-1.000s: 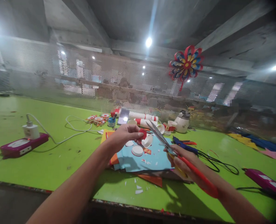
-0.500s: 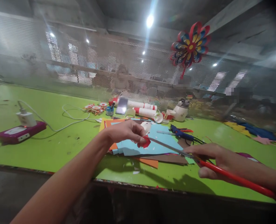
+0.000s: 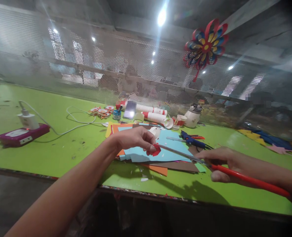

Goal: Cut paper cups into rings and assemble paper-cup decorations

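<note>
My left hand pinches a small red paper piece above a stack of coloured paper sheets. My right hand grips red-handled scissors, whose blades point left and meet the red piece. Both hands hover over the near part of the green table.
A magenta box with a white charger and cable sits at the left. Paper cups, a white pot, a blue glue gun and small paper rosettes lie farther back. A paper pinwheel hangs on the mesh screen.
The scissors swung down from pointing upward to nearly level, their blades now at the red piece. My left hand lowered slightly; the view shifted down and left.
</note>
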The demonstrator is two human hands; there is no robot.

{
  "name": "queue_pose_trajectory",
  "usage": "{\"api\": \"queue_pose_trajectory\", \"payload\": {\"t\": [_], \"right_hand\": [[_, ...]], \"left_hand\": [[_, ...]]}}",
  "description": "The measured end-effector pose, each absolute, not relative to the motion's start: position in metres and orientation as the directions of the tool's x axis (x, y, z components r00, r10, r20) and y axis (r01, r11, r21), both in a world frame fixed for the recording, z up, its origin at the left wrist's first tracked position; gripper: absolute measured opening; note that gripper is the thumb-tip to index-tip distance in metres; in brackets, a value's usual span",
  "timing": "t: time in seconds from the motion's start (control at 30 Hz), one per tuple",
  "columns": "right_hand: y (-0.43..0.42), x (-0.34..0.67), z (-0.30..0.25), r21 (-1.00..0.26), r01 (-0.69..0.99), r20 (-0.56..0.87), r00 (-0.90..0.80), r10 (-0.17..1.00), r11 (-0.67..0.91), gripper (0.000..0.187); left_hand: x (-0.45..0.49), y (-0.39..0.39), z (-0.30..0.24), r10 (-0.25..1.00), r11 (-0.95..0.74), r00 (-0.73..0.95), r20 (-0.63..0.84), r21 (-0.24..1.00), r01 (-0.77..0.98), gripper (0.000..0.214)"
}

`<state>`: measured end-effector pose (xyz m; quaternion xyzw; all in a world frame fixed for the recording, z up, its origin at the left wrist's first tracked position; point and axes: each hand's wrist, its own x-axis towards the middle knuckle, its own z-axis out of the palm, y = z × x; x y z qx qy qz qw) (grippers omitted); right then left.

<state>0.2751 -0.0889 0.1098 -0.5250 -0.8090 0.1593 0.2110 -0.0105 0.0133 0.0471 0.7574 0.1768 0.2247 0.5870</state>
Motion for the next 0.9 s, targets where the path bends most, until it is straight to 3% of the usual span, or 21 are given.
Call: {"api": "queue_pose_trajectory", "payload": {"t": [0.1,0.3,0.5,0.67,0.9], "right_hand": [[-0.093,0.279,0.102,-0.367,0.825,-0.016,-0.469,0.883,0.431,0.042],[-0.093,0.286,0.089,-0.344,0.834,0.007,-0.457,0.89,0.431,0.036],[-0.082,0.292,0.1,-0.307,0.842,-0.078,-0.487,0.87,0.444,0.046],[-0.085,0.298,0.098,-0.33,0.85,-0.06,-0.453,0.89,0.41,0.047],[-0.096,0.291,0.071,-0.405,0.789,0.086,-0.47,0.878,0.462,0.039]], "left_hand": [[-0.01,0.014,0.047,0.554,-0.252,0.818,0.155,0.968,-0.012,0.009],[-0.011,0.015,0.045,0.528,-0.281,0.832,0.17,0.959,-0.017,0.007],[-0.008,0.017,0.04,0.523,-0.299,0.842,0.134,0.954,0.034,0.005],[-0.008,0.018,0.04,0.53,-0.281,0.836,0.142,0.96,0.015,0.004],[-0.004,0.016,0.041,0.607,-0.237,0.753,0.253,0.962,-0.133,0.009]]}}
